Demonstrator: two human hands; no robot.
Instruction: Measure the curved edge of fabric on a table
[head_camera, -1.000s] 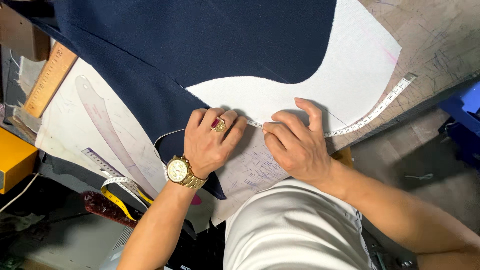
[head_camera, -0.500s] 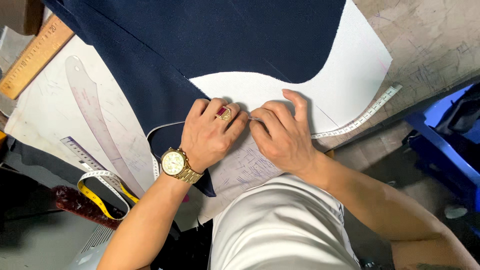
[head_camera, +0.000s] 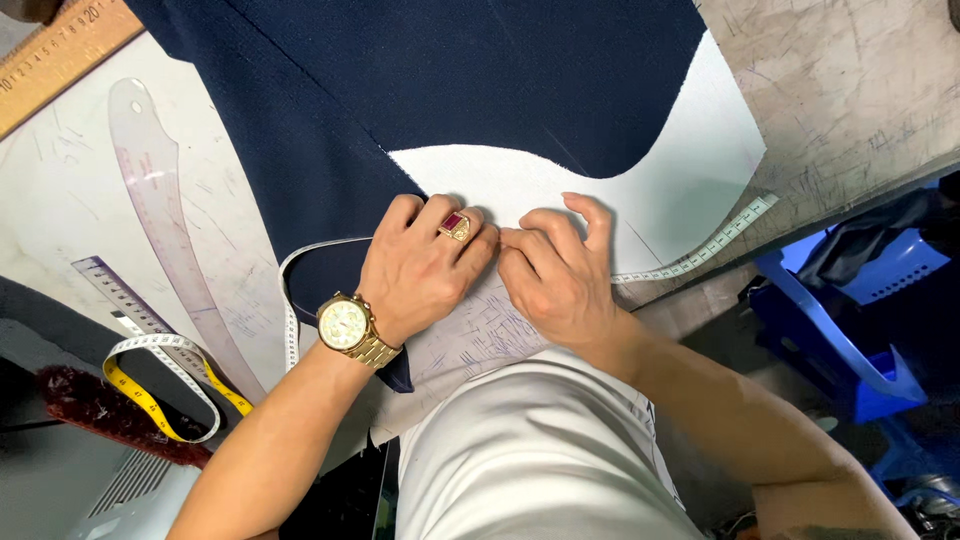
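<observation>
Hands meet at the tape (head_camera: 690, 262): your left hand (head_camera: 425, 268) presses flat on cloth (head_camera: 330, 150), your right hand (head_camera: 555, 270) curls, pinching it, tape running right.

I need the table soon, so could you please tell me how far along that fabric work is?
Done: navy fabric lies spread over the white pattern. In hand: the left hand and right hand press a tape measure at the table's near edge. Left: no cut or chalk line is visible on the fabric.

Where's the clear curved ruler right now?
In the head view, the clear curved ruler lies on the white pattern paper to the left of the left hand, between the navy fabric and the straight ruler.
</observation>
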